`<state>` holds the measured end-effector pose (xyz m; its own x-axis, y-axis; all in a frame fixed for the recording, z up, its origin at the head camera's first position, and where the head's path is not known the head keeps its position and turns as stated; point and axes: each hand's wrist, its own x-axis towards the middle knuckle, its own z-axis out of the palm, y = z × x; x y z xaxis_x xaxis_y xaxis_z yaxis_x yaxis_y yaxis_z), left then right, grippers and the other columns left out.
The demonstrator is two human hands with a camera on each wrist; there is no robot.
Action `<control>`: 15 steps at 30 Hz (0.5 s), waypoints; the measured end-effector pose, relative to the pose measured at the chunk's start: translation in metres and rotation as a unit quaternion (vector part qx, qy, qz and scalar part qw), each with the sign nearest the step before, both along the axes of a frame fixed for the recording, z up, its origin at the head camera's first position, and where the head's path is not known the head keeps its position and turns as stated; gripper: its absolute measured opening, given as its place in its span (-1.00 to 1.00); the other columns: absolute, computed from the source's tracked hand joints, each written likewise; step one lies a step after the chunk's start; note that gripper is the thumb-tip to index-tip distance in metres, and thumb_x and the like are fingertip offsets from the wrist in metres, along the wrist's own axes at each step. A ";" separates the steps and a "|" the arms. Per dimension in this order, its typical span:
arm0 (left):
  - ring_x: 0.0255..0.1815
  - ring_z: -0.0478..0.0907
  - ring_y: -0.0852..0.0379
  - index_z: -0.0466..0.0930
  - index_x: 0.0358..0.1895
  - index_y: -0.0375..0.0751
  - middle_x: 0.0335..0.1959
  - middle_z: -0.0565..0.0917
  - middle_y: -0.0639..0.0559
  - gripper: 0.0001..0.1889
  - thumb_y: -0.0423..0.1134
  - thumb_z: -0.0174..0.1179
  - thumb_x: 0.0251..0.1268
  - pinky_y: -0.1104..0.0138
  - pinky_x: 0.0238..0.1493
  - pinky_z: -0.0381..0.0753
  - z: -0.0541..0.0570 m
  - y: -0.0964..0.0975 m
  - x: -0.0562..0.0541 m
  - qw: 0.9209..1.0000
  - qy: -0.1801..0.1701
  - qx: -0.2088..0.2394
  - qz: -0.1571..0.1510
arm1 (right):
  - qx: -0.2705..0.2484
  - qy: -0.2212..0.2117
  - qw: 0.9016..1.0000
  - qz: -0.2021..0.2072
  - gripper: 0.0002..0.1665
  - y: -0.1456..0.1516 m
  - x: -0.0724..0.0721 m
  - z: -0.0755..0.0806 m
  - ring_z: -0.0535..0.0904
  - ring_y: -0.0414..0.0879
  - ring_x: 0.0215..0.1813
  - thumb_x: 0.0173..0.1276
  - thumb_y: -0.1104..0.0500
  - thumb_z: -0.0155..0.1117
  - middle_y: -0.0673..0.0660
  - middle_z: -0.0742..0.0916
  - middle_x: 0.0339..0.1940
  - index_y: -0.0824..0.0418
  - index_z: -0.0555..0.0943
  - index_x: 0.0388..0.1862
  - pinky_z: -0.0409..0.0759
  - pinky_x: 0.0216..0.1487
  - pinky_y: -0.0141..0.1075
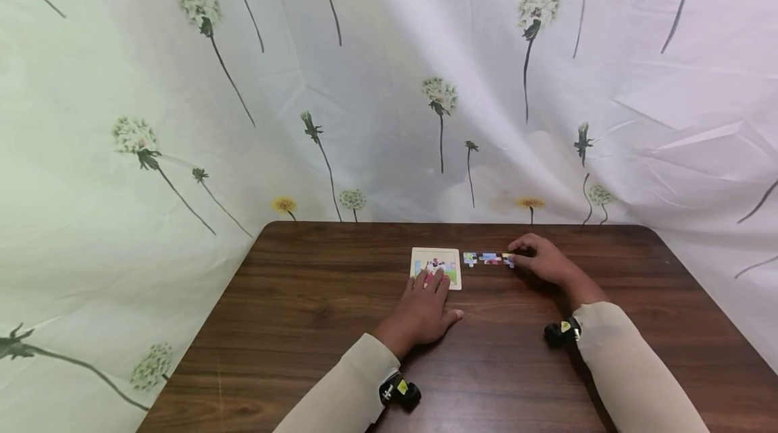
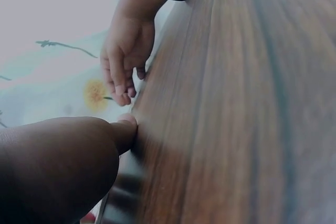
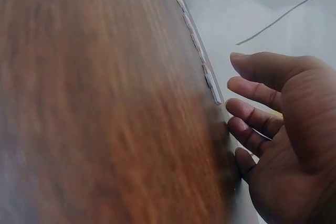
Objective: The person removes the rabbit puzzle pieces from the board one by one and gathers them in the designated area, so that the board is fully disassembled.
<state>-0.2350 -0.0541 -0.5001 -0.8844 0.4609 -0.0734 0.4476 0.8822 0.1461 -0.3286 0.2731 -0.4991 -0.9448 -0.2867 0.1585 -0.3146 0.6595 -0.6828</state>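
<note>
So, one puzzle board sat lower-centre in the frame on the worktop, left hand resting straight-fingered on its lower edge, probably steadying it. Three loose pieces (all I could count) lined up rightward, presumably for easy reach; the right hand hovered there, relaxed, gripping nothing.

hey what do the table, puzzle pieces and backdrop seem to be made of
Table: likely wood or laminate, slightly glossy, from its brown grain. Puzzle pieces: perhaps card or thin wood, colour-printed, with pale edges. Backdrop: probably fabric or plastic, soft sheen, showing creases.
</note>
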 end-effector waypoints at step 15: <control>0.79 0.10 -0.22 0.24 0.75 -0.06 0.77 0.22 -0.11 -0.19 0.38 -0.10 0.71 -0.23 0.77 0.09 0.001 0.007 0.005 1.000 -0.001 -0.019 0.021 | 0.008 0.038 0.999 0.011 -0.76 -0.029 -0.009 0.002 0.62 0.16 0.16 0.52 0.23 0.46 0.27 0.73 0.10 0.29 0.77 0.08 0.55 0.29 0.10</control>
<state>-0.2304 -0.0473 -0.4989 -0.9028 0.4204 -0.0910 0.4100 0.9050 0.1134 -0.3373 0.2444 -0.4972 -0.9237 -0.3108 0.2240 -0.3796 0.6621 -0.6461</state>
